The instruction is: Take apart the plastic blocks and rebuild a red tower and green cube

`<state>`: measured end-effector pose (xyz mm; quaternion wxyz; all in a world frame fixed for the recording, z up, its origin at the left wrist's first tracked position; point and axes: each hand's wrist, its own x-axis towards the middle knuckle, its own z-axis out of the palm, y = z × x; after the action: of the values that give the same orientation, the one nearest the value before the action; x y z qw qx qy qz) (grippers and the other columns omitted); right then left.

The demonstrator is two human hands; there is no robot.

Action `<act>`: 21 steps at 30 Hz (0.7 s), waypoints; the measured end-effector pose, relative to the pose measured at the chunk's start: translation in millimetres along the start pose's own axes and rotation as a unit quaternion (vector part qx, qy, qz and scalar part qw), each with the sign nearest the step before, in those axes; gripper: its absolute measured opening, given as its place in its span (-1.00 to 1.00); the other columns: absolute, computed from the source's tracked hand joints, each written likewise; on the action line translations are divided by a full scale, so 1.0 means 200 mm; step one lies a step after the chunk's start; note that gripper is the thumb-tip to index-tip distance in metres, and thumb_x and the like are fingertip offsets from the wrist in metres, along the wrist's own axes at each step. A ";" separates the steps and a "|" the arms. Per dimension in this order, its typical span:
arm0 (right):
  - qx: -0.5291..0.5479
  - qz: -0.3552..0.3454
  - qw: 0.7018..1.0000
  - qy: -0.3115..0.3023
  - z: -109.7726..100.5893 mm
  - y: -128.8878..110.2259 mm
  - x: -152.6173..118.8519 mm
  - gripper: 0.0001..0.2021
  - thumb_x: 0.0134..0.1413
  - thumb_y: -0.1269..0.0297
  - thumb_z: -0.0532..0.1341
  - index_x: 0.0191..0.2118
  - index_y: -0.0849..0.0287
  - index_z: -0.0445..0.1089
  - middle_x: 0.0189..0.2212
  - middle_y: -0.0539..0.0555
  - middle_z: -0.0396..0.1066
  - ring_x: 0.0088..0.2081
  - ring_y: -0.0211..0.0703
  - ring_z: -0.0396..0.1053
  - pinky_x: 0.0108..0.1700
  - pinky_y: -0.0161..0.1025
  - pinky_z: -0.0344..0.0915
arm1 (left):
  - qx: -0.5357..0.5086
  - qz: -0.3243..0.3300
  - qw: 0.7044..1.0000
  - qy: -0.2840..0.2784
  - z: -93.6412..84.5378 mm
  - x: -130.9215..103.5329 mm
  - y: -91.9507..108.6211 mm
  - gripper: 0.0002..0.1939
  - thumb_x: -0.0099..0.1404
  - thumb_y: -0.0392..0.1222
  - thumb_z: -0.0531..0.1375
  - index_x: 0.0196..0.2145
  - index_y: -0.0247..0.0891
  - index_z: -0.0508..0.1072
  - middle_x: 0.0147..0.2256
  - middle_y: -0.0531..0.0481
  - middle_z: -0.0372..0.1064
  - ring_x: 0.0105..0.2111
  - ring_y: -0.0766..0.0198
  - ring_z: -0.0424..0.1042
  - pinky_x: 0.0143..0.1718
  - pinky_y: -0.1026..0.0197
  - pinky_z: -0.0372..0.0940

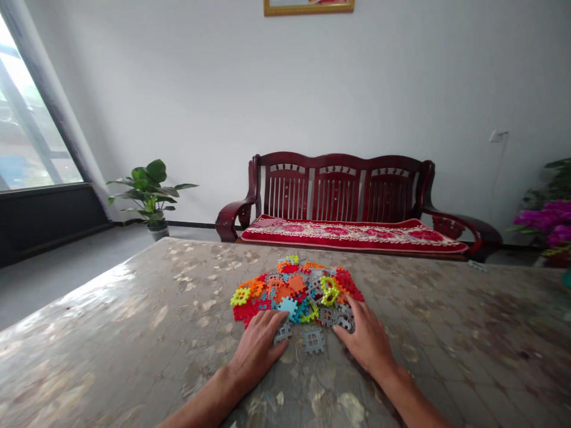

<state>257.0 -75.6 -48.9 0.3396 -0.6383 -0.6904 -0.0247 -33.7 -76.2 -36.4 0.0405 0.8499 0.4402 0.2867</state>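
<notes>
A heap of plastic interlocking tiles [297,284] in red, orange, blue, lime and grey lies on the table. At its near left edge rests my left hand [263,339], fingers stretched toward the heap and thumb apart, beside a grey tile [282,331]. My right hand [366,333] lies at the near right edge, thumb and fingers spread around some grey tiles [344,318] that it seems to touch. Between my hands a single grey window-shaped tile [314,340] lies flat. A lime tile [330,291] sits on top near my right fingertips.
The table [134,333] has a patterned, glossy cover. Behind it stands a dark red wooden bench [336,196] with a red cushion [357,233]. A potted plant [154,190] is at the left, purple flowers [548,223] at the right. A small grey piece [478,266] lies near the far right edge.
</notes>
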 end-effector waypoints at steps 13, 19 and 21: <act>0.106 0.012 0.993 0.051 -0.02 -0.03 0.02 -0.74 -0.02 0.35 0.17 -0.15 0.07 0.39 -0.19 0.06 0.35 -0.14 -0.09 0.41 -0.11 -0.17 0.38 | -0.062 0.023 0.997 0.028 -0.01 0.01 0.02 -0.51 0.24 -0.39 0.13 0.09 -0.02 0.39 -0.03 -0.08 0.37 -0.04 0.17 0.39 -0.01 0.15 0.38; 0.176 0.070 0.977 0.095 -0.03 0.02 0.07 -0.74 -0.01 0.20 0.20 -0.16 0.14 0.40 -0.23 0.12 0.43 -0.16 -0.03 0.41 -0.07 -0.09 0.36 | -0.106 0.026 0.993 0.035 -0.03 0.02 0.02 -0.69 0.42 -0.25 0.01 -0.02 -0.07 0.47 -0.14 -0.08 0.42 -0.15 0.26 0.45 -0.12 0.26 0.40; 0.195 0.091 0.970 0.116 -0.02 0.04 0.10 -0.70 0.01 0.14 0.20 -0.14 0.16 0.40 -0.19 0.15 0.45 -0.15 -0.01 0.41 -0.05 -0.07 0.36 | -0.112 0.023 0.992 0.053 -0.03 0.02 0.01 -0.72 0.43 -0.24 0.02 -0.05 -0.09 0.48 -0.16 -0.08 0.44 -0.16 0.27 0.46 -0.13 0.26 0.40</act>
<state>266.2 -59.6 -38.6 0.5362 -0.6127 -0.5767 0.0675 -33.8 -75.4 -28.8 0.1049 0.8335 0.3872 0.3798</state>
